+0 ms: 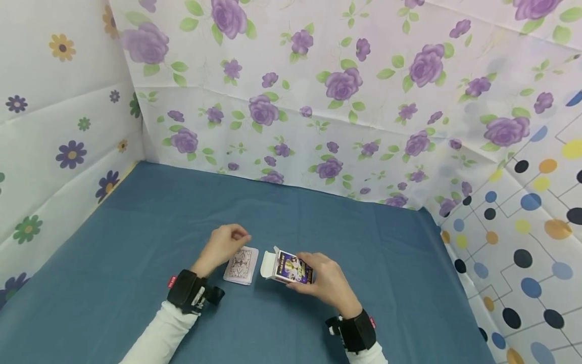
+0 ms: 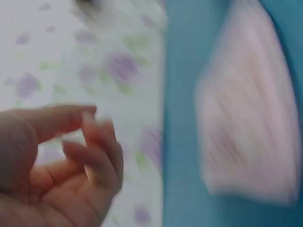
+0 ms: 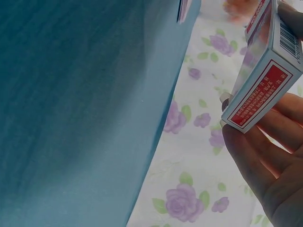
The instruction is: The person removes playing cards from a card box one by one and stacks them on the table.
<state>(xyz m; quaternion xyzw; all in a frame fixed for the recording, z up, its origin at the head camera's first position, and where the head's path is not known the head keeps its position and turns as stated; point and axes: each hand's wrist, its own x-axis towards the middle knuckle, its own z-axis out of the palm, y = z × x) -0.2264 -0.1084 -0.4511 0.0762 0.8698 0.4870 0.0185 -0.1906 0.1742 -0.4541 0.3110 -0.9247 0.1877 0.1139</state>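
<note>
A deck of cards (image 1: 242, 264) lies face down around the middle of the blue-covered tabletop (image 1: 364, 237), well in from the far, left and right edges, with the near edge out of view. The left hand (image 1: 226, 242) hovers by the deck's far left corner, fingers loosely bent and thumb tip close to the forefinger; the left wrist view shows the fingertips apart from the deck, which is blurred there.

Just right of the deck, the right hand (image 1: 326, 280) pinches a card box (image 1: 294, 268) between thumb and fingers, holding it tilted above the cloth. The box's end flap (image 1: 268, 264) stands open toward the deck, leaving a narrow gap between the two.

The broadest room for moving spreads from the box to the right edge and the far right corner. Past the far edge rises a purple-flowered sheet (image 1: 295, 96); a daisy-print sheet (image 1: 45, 111) borders the left edge, and a dotted sheet (image 1: 536, 242) the right.
</note>
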